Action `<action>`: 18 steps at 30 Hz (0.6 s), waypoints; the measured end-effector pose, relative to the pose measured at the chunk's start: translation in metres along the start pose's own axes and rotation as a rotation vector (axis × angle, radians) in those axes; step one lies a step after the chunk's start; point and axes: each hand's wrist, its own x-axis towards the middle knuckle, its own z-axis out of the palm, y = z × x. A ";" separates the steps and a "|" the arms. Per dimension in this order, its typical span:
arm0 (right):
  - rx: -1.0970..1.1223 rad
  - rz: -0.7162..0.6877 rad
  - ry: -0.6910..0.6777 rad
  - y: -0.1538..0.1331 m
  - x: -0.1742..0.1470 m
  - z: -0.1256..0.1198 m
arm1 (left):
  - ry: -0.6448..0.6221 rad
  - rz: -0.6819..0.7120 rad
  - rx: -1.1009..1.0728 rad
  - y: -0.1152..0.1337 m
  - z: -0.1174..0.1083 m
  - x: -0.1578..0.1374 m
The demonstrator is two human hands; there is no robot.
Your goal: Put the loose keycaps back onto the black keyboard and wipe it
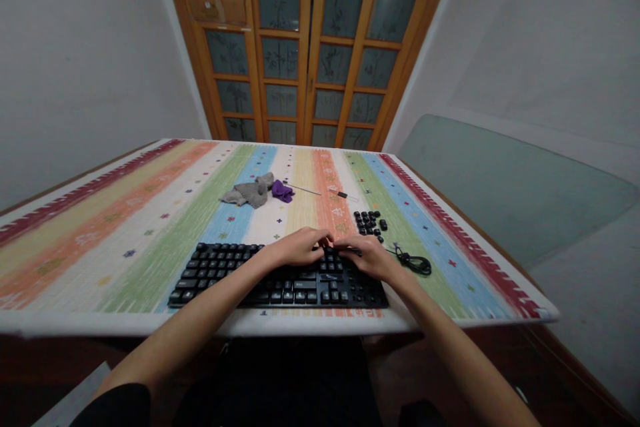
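A black keyboard (220, 273) lies along the near edge of the table, and its right end shows bare sockets where keycaps are off. My left hand (303, 247) rests over its top right part, fingers bent and closed at the back row. Close beside it, my right hand (369, 255) reaches in from the right with thumb and fingers drawn together at the same row. Whatever the fingertips grip is hidden or too small to name. Behind my right hand sit several loose black keycaps (367, 221).
A coiled black cable (415, 261) lies right of the keyboard. Farther back are a grey cloth (250, 192), a purple cloth (283, 191), a thin rod (305, 189) and a small dark-handled wire tool (343, 195). A striped cloth (165, 240) covers the table.
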 end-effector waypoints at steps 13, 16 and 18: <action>0.481 0.346 0.077 0.008 0.002 0.006 | 0.001 0.018 0.101 0.004 -0.001 0.002; 0.492 0.342 0.080 0.010 0.003 0.008 | 0.002 0.046 0.106 0.004 0.000 0.002; 0.474 0.323 0.063 0.009 0.004 0.006 | -0.004 0.057 0.121 0.006 0.000 0.002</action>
